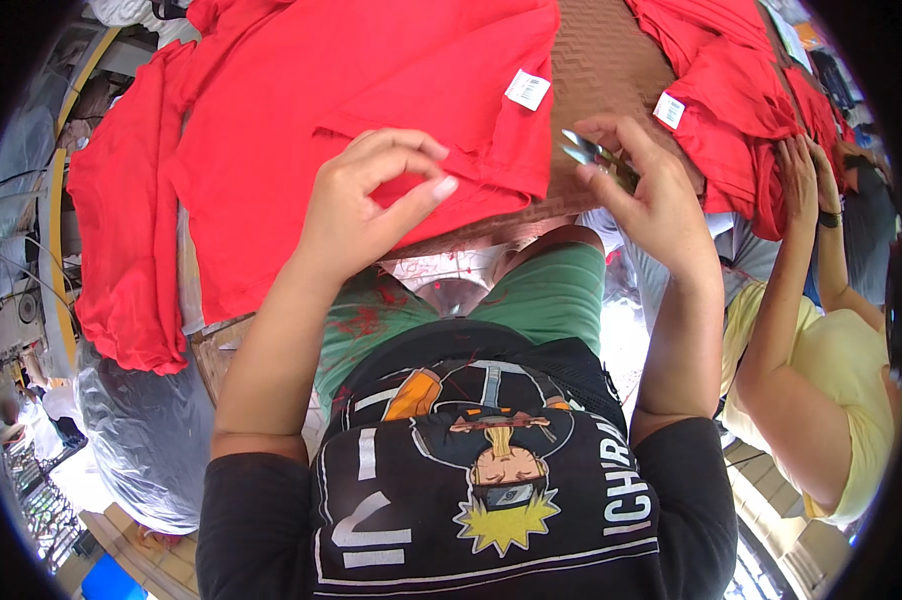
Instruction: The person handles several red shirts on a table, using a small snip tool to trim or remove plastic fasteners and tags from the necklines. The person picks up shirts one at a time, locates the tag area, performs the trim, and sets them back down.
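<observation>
A red garment lies spread over the table in front of me, with a white tag near its right edge. My left hand hovers over its near part. The fingers bend toward the thumb with a gap between them, and nothing shows in it. To the right, my right hand is closed around a pair of thread snips. Their metal blades point left, just beyond the garment's edge. Part of the snips is hidden by my fingers.
A brown patterned cloth covers the table. More red garments lie at right, where a co-worker in a yellow top has both hands on them. Red thread bits cling to my green shorts. A plastic-wrapped bundle stands at left.
</observation>
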Tool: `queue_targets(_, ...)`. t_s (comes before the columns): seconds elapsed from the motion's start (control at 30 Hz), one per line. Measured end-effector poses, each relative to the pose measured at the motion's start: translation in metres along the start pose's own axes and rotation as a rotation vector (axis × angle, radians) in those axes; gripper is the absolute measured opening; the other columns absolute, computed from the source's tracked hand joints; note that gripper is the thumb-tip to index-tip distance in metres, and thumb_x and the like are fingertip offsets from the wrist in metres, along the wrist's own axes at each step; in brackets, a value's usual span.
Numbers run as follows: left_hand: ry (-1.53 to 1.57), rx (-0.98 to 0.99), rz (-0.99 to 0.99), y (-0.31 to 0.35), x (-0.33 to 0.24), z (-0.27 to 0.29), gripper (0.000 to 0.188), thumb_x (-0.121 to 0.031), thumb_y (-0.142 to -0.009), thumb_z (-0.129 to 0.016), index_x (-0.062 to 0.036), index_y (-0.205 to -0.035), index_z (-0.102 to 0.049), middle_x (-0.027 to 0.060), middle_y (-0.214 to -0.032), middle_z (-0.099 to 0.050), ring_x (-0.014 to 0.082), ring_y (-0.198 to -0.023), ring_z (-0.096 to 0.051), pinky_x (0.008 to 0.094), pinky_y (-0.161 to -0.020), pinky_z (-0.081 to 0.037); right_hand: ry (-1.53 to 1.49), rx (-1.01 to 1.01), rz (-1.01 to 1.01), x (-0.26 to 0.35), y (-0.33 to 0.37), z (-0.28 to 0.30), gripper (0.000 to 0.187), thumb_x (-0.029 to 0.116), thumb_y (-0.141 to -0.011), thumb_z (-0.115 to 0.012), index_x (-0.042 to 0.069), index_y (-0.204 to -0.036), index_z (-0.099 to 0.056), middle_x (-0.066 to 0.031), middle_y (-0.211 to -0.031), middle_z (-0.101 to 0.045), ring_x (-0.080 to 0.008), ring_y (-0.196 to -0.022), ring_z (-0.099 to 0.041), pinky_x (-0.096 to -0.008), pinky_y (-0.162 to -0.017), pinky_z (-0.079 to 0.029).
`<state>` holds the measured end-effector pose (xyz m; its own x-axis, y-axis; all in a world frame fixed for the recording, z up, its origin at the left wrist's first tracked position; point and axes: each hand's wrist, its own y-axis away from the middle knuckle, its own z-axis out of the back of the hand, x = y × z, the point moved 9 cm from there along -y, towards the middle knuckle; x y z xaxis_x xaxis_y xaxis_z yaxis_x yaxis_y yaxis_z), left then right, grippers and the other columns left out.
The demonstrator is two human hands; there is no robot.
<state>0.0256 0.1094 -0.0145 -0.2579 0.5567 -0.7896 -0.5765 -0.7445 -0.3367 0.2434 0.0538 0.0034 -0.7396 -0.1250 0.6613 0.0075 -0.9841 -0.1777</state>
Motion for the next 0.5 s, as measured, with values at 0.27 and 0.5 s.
queue_targets(0.27, -0.213, -0.02, 0.026, -0.006, 0.008, -0.059, 0.03, -0.015, -0.078, -0.075, -0.0044, -0.106, -0.07, 0.0102, -0.11, -0.067, 0.0256, -0.101, -0.064, 0.0346, -0.089, -0.051, -0.332, -0.006, -0.094, -0.007, 0.001, -0.054, 0.019, 0.007, -0.09, -0.061, 0.0, -0.108, -0.061, -0.0165, -0.093, -0.069, -0.0253, -0.087, -0.069, -0.0345, -0.076, -0.052)
queue_targets(0.5, -0.269, -0.01, 0.035, -0.007, 0.012, -0.062, 0.023, -0.014, -0.078, -0.074, -0.0045, -0.099, -0.072, 0.0086, -0.106, -0.068, 0.0241, -0.096, -0.065, 0.0342, -0.085, -0.053, -0.4, -0.009, -0.105, -0.02, 0.008, -0.064, 0.016, 0.005, -0.09, -0.059, -0.002, -0.104, -0.061, -0.0165, -0.091, -0.07, -0.025, -0.087, -0.07, -0.0334, -0.075, -0.052)
